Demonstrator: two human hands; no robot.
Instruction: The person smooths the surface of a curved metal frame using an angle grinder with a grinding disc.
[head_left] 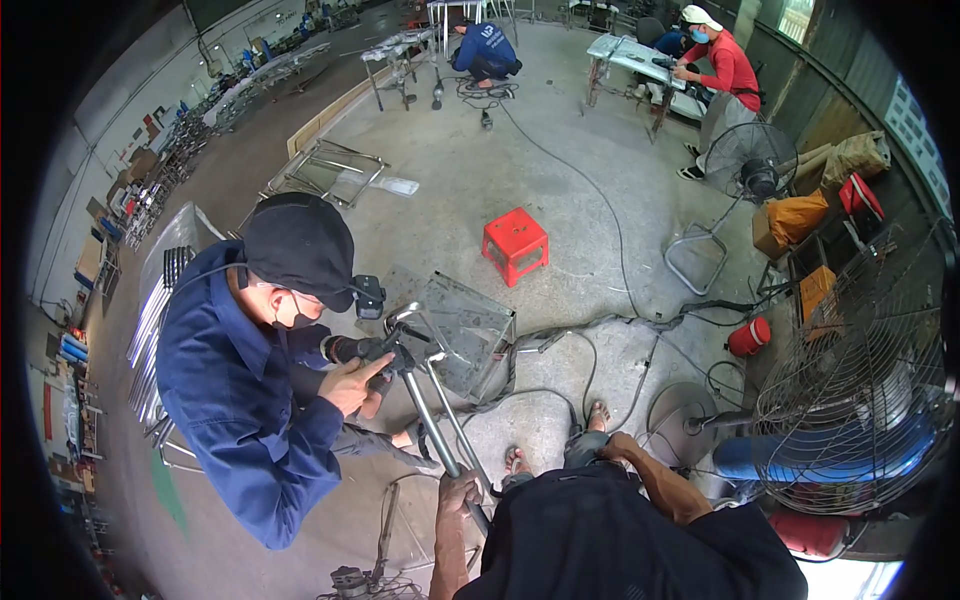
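Observation:
My left hand is closed around the lower part of a metal tube frame, its long bars slanting up and away from me. At the frame's upper end, a co-worker in a blue jacket leans over it. That co-worker's hands hold a dark power tool against the bent tubing; its exact kind is hard to make out. My right hand rests on my leg beside my dark shirt, with no object visible in it; its fingertips are partly hidden.
A red plastic stool stands ahead, behind a metal-framed panel. Cables cross the floor. To my right are a large fan and a red container. Farther off, a person in red works at a table; another person crouches.

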